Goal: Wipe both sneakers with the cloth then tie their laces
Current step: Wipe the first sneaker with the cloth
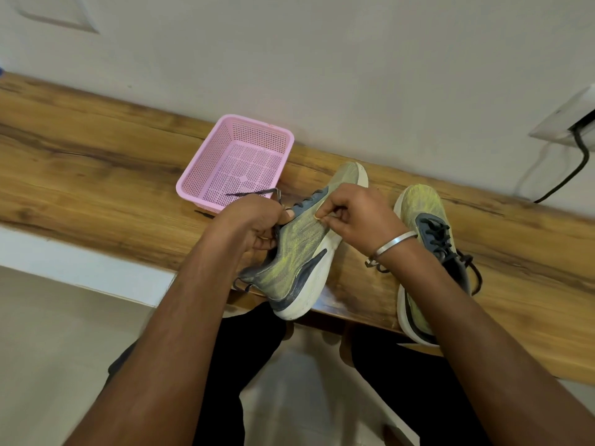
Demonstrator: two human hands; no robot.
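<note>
Here both hands [257,225] [357,214] pinch the tilted sneaker's [299,252] laces [254,193].

No legible text, brand name, number or sign appeared anywhere in the head view. The two sneakers [297,252] [425,226] bore only curved dark side panels with no lettering on them that could be read. The pink basket [236,162] carried a small raised mark on its far rim, possibly moulded lettering, but too small to read.
</note>
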